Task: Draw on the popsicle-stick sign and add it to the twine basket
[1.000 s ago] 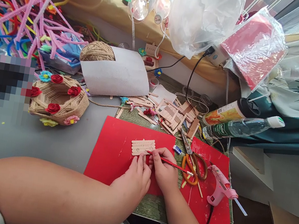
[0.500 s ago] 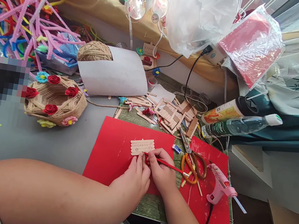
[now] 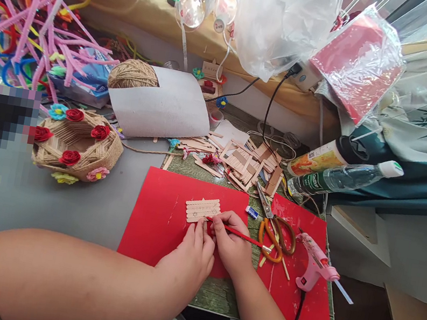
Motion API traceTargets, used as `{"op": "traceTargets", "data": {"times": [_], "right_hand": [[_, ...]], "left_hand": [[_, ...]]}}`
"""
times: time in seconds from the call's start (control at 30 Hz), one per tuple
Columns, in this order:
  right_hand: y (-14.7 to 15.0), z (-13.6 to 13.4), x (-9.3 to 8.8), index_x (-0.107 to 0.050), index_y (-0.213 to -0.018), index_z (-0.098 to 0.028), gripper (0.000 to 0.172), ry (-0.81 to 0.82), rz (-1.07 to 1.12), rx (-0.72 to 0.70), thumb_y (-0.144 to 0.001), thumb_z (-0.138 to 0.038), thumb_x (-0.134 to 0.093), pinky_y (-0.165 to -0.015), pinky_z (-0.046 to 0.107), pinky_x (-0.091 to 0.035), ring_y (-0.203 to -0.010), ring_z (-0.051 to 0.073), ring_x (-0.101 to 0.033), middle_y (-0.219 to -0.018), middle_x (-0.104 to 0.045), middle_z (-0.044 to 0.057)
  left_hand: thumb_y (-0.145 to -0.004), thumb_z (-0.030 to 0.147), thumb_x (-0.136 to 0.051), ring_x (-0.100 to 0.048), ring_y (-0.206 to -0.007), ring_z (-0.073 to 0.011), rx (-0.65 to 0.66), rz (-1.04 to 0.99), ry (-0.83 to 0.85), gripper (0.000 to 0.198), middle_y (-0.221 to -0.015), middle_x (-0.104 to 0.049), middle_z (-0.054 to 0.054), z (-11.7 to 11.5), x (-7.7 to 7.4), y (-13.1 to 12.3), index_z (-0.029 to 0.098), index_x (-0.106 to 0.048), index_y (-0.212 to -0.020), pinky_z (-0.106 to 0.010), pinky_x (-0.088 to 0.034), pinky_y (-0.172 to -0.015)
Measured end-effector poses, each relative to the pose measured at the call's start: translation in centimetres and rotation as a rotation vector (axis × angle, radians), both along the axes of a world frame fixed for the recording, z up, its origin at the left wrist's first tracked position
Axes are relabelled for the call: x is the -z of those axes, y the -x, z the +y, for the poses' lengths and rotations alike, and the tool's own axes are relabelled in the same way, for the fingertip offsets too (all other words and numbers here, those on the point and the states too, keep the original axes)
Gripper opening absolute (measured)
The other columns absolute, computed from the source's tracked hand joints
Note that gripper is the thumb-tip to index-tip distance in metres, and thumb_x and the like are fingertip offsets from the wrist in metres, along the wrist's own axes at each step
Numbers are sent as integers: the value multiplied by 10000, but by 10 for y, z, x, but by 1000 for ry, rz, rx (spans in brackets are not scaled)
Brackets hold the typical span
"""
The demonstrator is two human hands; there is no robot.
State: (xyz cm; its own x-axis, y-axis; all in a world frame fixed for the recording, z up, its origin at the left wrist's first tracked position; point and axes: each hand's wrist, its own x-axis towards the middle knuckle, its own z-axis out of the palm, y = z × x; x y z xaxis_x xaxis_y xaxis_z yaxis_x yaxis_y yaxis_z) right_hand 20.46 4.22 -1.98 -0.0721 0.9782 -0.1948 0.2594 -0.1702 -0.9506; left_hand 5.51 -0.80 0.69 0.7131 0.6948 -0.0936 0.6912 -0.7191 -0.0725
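A small panel of craft sticks (image 3: 202, 208) laid side by side, with faint pencil marks including a star shape, lies on a red sheet (image 3: 158, 216). My right hand (image 3: 233, 242) pinches a red pencil (image 3: 244, 235), its tip on the panel's lower right part. Fingertips of my left hand (image 3: 191, 249) hold the panel's lower edge against the sheet, close beside the right fingers. Just right of the panel lies a small blue-and-white eraser (image 3: 252, 212). Scissors with orange-brown handles (image 3: 283, 236) rest by the pencil's back end.
A pink glue gun (image 3: 314, 264) lies on a second red sheet (image 3: 313, 313). Loose craft sticks (image 3: 243, 162) are heaped behind. A plastic bottle (image 3: 341, 178) leans at right. At left are a twine basket with flowers (image 3: 80, 146), a twine ball (image 3: 133, 74) and pipe cleaners (image 3: 28, 14).
The pencil tip has shifted very slightly on the panel. Both hands keep nearly the same place and grip; the whole view has moved a little.
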Motion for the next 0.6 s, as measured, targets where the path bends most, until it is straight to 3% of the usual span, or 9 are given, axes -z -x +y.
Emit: {"op": "traceTargets", "data": {"times": [0.2, 0.47, 0.6], "right_hand": [[2, 2, 0, -622, -860, -240, 337, 58, 67, 83, -910, -571, -662, -543, 296, -530, -561, 164, -598, -741, -658, 9], [1, 1, 2, -623, -849, -234, 318, 40, 146, 114, -910, -541, -680, -512, 271, -501, -536, 140, -573, -721, -635, -5], [-3, 4, 2, -679, -961, -218, 303, 8, 195, 171, -930, -519, -664, -530, 264, -510, -542, 125, -592, -766, -658, 5]], "left_hand": [[-859, 480, -645, -534, -1361, -444, 4, 13, 24, 605, -1414, -611, -236, -1, 1, 0, 154, -649, -1369, -590, -407, -1120], [-840, 482, -669, -542, -1347, -456, 6, -12, 15, 604, -1399, -615, -246, -1, 3, 1, 141, -671, -1338, -601, -392, -1118], [-836, 506, -670, -530, -1348, -481, 14, 8, 33, 611, -1382, -622, -249, -1, 3, 0, 146, -676, -1330, -610, -396, -1104]]}}
